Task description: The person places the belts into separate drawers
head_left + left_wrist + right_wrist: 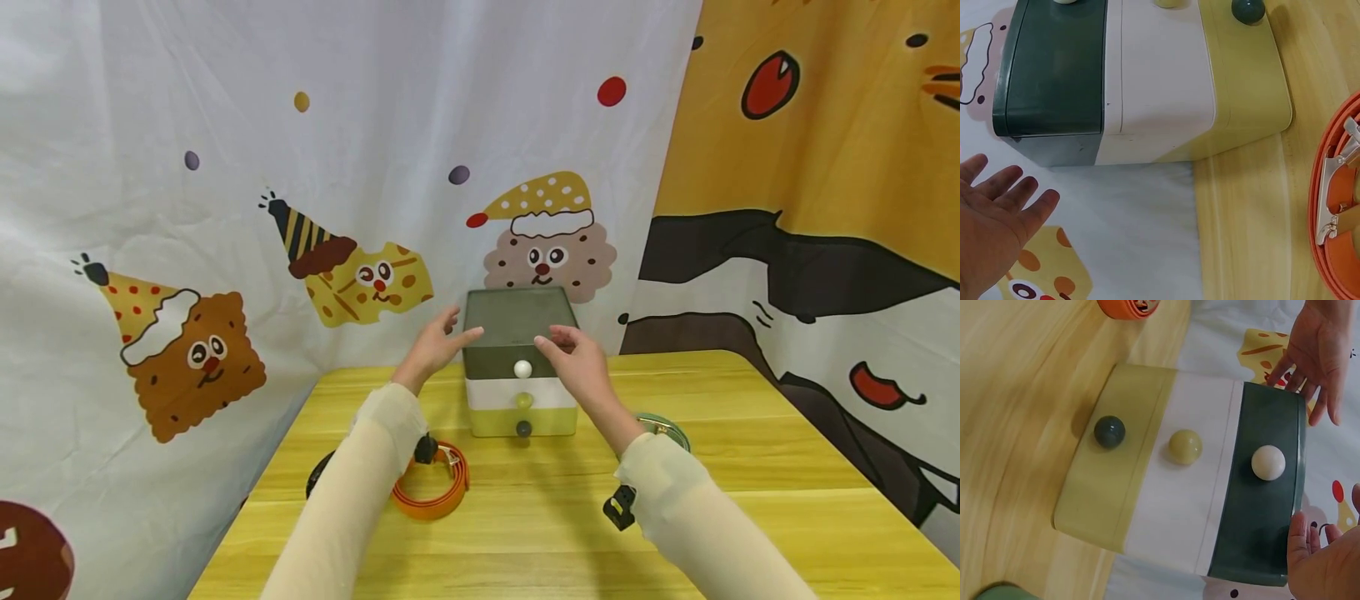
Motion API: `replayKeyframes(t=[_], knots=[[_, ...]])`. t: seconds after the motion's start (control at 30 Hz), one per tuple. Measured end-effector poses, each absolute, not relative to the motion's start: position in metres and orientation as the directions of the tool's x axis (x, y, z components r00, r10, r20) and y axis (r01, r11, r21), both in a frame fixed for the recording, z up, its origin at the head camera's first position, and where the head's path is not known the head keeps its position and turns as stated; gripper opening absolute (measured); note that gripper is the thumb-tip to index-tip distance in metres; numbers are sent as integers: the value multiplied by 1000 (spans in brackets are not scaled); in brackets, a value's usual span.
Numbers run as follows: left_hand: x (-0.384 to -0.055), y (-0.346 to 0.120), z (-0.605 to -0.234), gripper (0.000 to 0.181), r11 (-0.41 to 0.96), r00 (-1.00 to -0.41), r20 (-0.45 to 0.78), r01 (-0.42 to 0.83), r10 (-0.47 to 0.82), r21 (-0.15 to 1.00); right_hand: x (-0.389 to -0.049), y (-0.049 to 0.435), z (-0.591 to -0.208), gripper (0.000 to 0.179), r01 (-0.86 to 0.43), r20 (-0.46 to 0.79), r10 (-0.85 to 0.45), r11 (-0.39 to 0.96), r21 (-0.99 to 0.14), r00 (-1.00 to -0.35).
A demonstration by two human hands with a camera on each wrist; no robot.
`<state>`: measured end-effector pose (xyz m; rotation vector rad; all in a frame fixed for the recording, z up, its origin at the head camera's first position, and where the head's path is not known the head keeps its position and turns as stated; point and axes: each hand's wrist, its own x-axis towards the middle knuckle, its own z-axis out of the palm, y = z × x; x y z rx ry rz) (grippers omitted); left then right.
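A pale yellow wood-grain tabletop stretches forward, backed by a white cloth printed with cartoon biscuits and cheese in party hats. At two o'clock an orange cartoon panel carries on the backdrop. The drawer box, with dark green, off-white and yellow-green tiers, stands at twelve o'clock near the far edge. From the box, a coiled orange belt lies at seven o'clock and a green coil at four, partly behind the right forearm. The left hand is at the box's nine o'clock and the right hand at three, fingers loosely extended, thumbs apart from them.

The left wrist view alone shows the box's side wall, with a gap between it and the left hand; it also brings the belt's silver buckle close. The right wrist view faces the three round knobs squarely; whether the right hand touches the box I cannot tell. Only the head view takes in a partly hidden black object at eight o'clock.
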<state>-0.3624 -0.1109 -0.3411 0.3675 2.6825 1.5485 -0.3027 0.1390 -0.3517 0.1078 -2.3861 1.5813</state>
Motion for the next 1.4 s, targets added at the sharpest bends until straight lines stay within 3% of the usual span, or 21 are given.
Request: replayKeyframes(t=[0.6, 1.4], knots=[[-366, -110, -355, 86, 450, -968, 97, 195, 232, 871, -299, 124, -379, 45, -177, 233, 106, 378, -909, -967], [-370, -106, -370, 81, 429, -970, 118, 201, 211, 881, -304, 100, -408, 36, -235, 323, 229, 342, -910, -918]])
